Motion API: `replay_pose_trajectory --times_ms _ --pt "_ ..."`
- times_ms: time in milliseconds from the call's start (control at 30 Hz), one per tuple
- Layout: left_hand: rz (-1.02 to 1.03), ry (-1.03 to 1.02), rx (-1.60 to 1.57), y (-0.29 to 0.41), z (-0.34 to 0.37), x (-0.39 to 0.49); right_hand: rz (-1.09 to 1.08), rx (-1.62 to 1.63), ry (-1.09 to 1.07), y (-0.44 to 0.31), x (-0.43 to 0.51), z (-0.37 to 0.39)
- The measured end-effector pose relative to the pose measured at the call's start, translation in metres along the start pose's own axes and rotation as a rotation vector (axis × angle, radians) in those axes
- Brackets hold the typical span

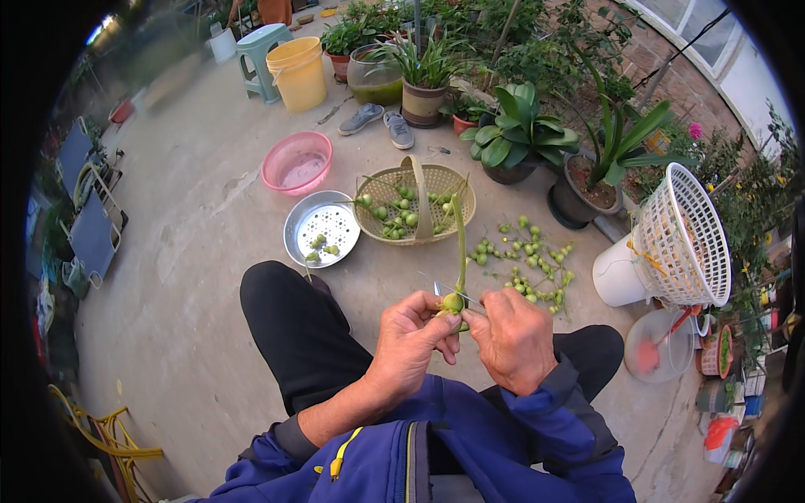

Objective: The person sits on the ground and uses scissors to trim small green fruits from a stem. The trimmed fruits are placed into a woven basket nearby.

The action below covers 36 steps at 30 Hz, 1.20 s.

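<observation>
Between the fingertips of my left hand (412,339) is a small round green fruit (453,302) with a long green stem (461,239) rising from it. My right hand (514,336) is closed at the fruit's right side, with a thin metal blade or needle (468,297) at its fingertips; its handle is hidden. Beyond my hands, a woven basket with an arched handle (422,207) holds green fruits on stems (402,214). Left of it, a perforated metal pan (343,220) holds several fruits (331,249). More green fruits (531,258) lie on the concrete to the right.
A pink plastic basin (297,163), a yellow bucket (297,74) and grey shoes (399,130) stand farther off. Potted plants (512,135) line the bed at right. A white plastic basket (676,242) leans by my right knee, beside a clear round container (651,349). Folding chairs (94,232) stand at left.
</observation>
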<state>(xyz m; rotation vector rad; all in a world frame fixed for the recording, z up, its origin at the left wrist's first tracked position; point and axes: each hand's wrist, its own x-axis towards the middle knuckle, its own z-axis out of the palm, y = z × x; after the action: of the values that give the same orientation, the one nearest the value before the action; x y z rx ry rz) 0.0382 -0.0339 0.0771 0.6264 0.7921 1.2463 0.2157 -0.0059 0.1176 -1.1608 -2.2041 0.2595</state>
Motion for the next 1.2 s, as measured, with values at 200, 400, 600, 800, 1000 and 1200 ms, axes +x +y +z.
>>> replay_pose_trajectory --times_ms 200,400,600,800,1000,1200 --pt "0.026 0.018 0.086 0.002 0.001 -0.001 -0.037 -0.042 -0.001 0.004 0.003 0.002" --pt "0.039 0.050 0.170 0.004 0.001 -0.003 -0.062 -0.135 -0.031 0.006 0.001 0.004" --pt "0.008 0.097 0.120 0.000 0.001 -0.004 -0.176 -0.126 -0.024 0.008 -0.004 0.009" --pt "0.033 0.088 0.091 0.000 0.002 -0.004 -0.163 -0.104 0.032 0.007 -0.004 0.010" --pt "0.058 0.112 0.189 0.002 0.004 -0.004 -0.057 -0.094 0.020 0.005 -0.003 0.010" --pt "0.073 0.118 0.253 0.001 0.002 -0.002 -0.093 -0.186 0.014 0.008 -0.004 0.010"
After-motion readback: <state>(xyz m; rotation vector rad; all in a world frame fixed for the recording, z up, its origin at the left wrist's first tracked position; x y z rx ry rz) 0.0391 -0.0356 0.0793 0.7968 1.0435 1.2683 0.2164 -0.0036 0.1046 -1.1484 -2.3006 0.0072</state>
